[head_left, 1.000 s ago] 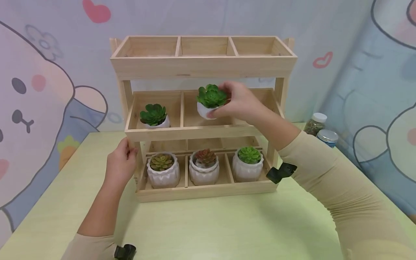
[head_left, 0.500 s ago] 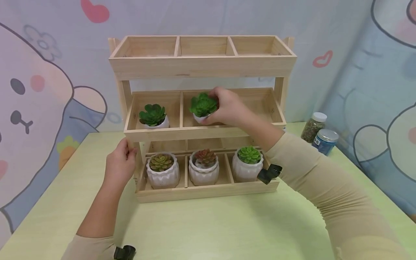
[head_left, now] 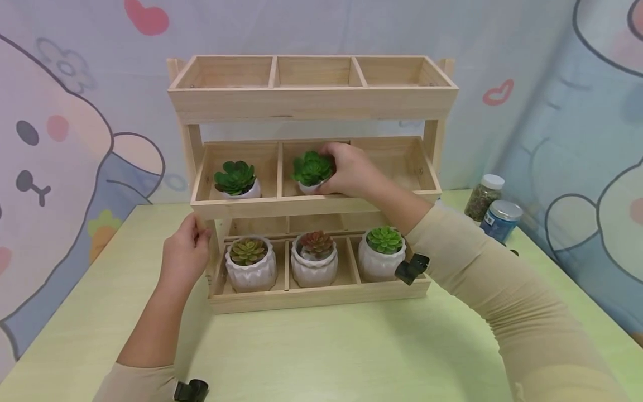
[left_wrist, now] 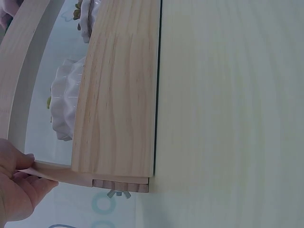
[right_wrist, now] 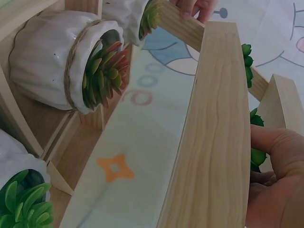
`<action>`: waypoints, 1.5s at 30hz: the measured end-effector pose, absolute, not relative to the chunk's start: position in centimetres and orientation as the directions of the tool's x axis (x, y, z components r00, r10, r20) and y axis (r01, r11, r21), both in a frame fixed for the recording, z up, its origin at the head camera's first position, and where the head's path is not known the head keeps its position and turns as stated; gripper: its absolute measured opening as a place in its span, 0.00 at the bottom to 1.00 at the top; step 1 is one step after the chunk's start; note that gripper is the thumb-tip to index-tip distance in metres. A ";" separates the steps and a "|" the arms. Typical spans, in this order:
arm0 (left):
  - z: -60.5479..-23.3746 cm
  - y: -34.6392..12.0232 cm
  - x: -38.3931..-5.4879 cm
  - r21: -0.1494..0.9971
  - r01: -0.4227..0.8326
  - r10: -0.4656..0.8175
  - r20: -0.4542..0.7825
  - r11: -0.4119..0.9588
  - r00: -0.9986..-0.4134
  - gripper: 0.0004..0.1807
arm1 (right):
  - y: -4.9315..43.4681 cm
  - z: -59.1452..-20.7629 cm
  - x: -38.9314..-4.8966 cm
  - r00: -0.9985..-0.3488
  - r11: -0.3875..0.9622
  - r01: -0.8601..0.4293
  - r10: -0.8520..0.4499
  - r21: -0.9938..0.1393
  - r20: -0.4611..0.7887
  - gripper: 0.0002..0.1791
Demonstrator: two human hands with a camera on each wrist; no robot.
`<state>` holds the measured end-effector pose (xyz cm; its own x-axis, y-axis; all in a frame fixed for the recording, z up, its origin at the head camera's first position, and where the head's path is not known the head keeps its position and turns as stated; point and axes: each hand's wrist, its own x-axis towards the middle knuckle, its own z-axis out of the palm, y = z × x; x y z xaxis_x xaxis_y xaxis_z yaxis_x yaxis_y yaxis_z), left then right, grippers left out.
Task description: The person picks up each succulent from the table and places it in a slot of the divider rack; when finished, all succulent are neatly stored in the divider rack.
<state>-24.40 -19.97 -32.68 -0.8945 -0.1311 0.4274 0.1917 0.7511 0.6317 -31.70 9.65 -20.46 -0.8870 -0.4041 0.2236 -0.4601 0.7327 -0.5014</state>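
Observation:
My right hand [head_left: 353, 172] holds a green succulent in a small white pot [head_left: 311, 168], low in the middle compartment of the wooden plant rack's [head_left: 313, 208] middle tier. In the right wrist view that tier's front board hides most of the pot, with the thumb and fingers [right_wrist: 273, 164] beside the leaves. A darker green potted succulent [head_left: 235, 178] sits tilted in the compartment to the left. My left hand [head_left: 186, 252] grips the rack's left side post below that tier; the left wrist view shows thumb and fingers pinching the wooden strip [left_wrist: 59, 172].
On the bottom tier stand three white pots with a yellowish [head_left: 250, 254], a reddish [head_left: 315, 248] and a bright green succulent [head_left: 384, 243]. The top tier [head_left: 313, 103] has three compartments. Two jars, one of dried bits [head_left: 484, 198] and one blue [head_left: 500, 219], stand at the right.
My right hand has carried the green succulent down and slightly left into the middle compartment, slowing over the last half second. The left hand stays on the post.

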 end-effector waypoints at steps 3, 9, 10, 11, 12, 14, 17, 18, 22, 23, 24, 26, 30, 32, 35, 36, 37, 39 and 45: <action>-32.6 -20.0 -24.4 0.627 0.198 -0.131 0.438 0.754 -0.889 0.11 | 9.7 -20.5 -31.8 -0.887 0.743 -0.460 -0.409 -0.487 0.214 0.38; -32.6 -20.0 -24.4 0.633 0.189 -0.136 0.427 0.751 -0.894 0.11 | 9.7 -20.3 -31.9 -0.887 0.758 -0.460 -0.419 -0.462 0.196 0.38; -32.6 -20.1 -24.4 0.636 0.187 -0.136 0.424 0.749 -0.896 0.11 | 9.8 -20.3 -31.9 -0.886 0.758 -0.461 -0.420 -0.462 0.195 0.38; -32.6 -20.0 -24.4 0.637 0.187 -0.135 0.421 0.747 -0.897 0.11 | 9.8 -20.3 -31.9 -0.887 0.757 -0.460 -0.419 -0.464 0.196 0.38; -32.6 -20.0 -24.4 0.638 0.187 -0.134 0.419 0.747 -0.898 0.11 | 9.9 -20.3 -31.9 -0.887 0.755 -0.458 -0.418 -0.469 0.194 0.38; -32.6 -20.0 -24.4 0.636 0.187 -0.131 0.418 0.749 -0.899 0.12 | 10.0 -20.2 -31.8 -0.889 0.748 -0.455 -0.413 -0.483 0.198 0.39; -32.7 -20.0 -24.3 0.627 0.192 -0.129 0.429 0.755 -0.894 0.10 | 10.4 -20.1 -31.6 -0.892 0.734 -0.447 -0.405 -0.512 0.199 0.41; -32.7 -20.0 -24.3 0.621 0.194 -0.129 0.436 0.760 -0.891 0.09 | 10.5 -20.0 -31.5 -0.892 0.727 -0.447 -0.406 -0.521 0.198 0.41; -32.6 -20.0 -24.3 0.609 0.202 -0.130 0.456 0.767 -0.880 0.06 | 11.2 -19.8 -31.1 -0.885 0.707 -0.459 -0.416 -0.539 0.208 0.40; -32.6 -20.0 -24.3 0.608 0.201 -0.131 0.456 0.768 -0.880 0.07 | 11.4 -19.8 -30.9 -0.883 0.706 -0.463 -0.417 -0.535 0.214 0.40; -32.6 -20.0 -24.4 0.608 0.198 -0.131 0.453 0.768 -0.882 0.07 | 11.5 -19.8 -30.7 -0.882 0.705 -0.467 -0.418 -0.533 0.219 0.39; -32.6 -20.0 -24.3 0.615 0.192 -0.133 0.442 0.765 -0.887 0.09 | 11.9 -19.8 -30.3 -0.880 0.703 -0.471 -0.416 -0.533 0.229 0.38; -32.7 -19.9 -24.3 0.624 0.184 -0.132 0.425 0.760 -0.895 0.11 | 13.1 -20.1 -29.4 -0.870 0.673 -0.491 -0.415 -0.554 0.266 0.37; -32.7 -19.9 -24.3 0.623 0.186 -0.130 0.426 0.760 -0.895 0.11 | 13.8 -20.4 -29.0 -0.859 0.640 -0.510 -0.417 -0.574 0.298 0.36; -32.8 -19.9 -24.2 0.622 0.189 -0.128 0.428 0.760 -0.895 0.10 | 14.9 -20.9 -28.2 -0.847 0.578 -0.530 -0.401 -0.621 0.350 0.35; -32.8 -19.9 -24.2 0.621 0.188 -0.128 0.428 0.761 -0.894 0.10 | 15.2 -21.1 -27.9 -0.845 0.558 -0.532 -0.393 -0.636 0.362 0.34; -32.8 -19.9 -24.2 0.620 0.186 -0.129 0.427 0.762 -0.895 0.09 | 15.5 -21.2 -27.6 -0.843 0.538 -0.535 -0.386 -0.651 0.373 0.34; -32.8 -19.9 -24.1 0.621 0.182 -0.131 0.425 0.762 -0.896 0.09 | 16.0 -21.5 -26.9 -0.841 0.494 -0.538 -0.376 -0.683 0.390 0.33; -32.7 -19.9 -24.3 0.621 0.181 -0.126 0.417 0.762 -0.900 0.12 | 17.7 -22.2 -24.8 -0.818 0.382 -0.564 -0.383 -0.732 0.430 0.31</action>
